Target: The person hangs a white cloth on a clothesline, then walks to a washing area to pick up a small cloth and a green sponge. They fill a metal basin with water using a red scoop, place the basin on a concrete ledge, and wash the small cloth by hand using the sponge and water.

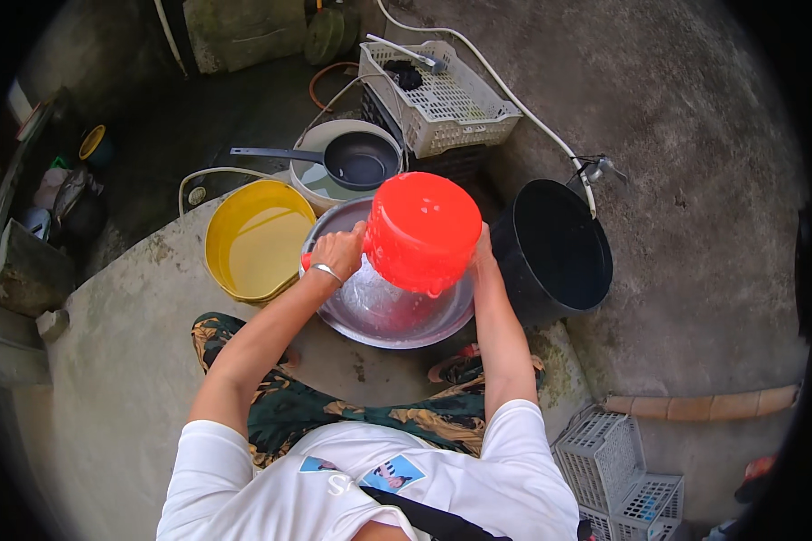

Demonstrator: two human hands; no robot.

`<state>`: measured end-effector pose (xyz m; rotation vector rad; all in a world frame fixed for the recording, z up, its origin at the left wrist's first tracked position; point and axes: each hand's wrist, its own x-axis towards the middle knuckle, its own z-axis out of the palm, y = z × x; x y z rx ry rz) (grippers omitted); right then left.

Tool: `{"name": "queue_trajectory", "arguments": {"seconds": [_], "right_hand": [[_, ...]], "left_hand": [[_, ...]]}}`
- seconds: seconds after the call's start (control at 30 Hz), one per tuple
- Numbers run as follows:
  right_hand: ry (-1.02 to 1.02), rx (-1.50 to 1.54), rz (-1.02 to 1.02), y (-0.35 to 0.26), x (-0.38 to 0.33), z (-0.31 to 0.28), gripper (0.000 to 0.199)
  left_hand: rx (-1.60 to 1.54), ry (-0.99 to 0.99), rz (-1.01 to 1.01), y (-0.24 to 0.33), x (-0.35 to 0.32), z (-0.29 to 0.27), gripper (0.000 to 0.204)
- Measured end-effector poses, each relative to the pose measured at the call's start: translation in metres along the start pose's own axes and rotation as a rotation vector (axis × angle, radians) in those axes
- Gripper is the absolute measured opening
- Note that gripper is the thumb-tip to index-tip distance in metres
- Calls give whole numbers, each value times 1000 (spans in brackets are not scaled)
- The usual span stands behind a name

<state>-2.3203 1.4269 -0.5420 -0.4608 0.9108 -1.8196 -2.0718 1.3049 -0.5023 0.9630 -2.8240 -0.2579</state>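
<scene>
A red plastic water dipper [424, 230] is held tilted over a wide metal basin [383, 338], its round bottom toward me. My left hand [339, 252], with a bangle at the wrist, is closed around the dipper's handle, whose end pokes out to the left. At the dipper's right side is my right hand [484, 248], holding its edge; most of its fingers are hidden behind the dipper. Shallow water glints in the basin below, and the dipper covers the basin's far part.
A yellow bucket [215, 243] of water stands left of the basin, a black bucket [512, 257] right. Behind, a dark frying pan [361, 160] rests across a white bucket [305, 185]. A white crate [438, 135] stands farther back, near a hose [514, 95]. More crates [600, 451] sit lower right.
</scene>
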Motion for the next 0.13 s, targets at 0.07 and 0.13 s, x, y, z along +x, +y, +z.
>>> {"name": "queue_trajectory", "arguments": {"seconds": [0.07, 0.13], "right_hand": [[156, 195, -57, 9, -1, 10, 28], [250, 266, -133, 17, 3, 10, 35]], "left_hand": [[-29, 37, -63, 2, -1, 6, 24], [-58, 59, -116, 3, 2, 20, 23]]}}
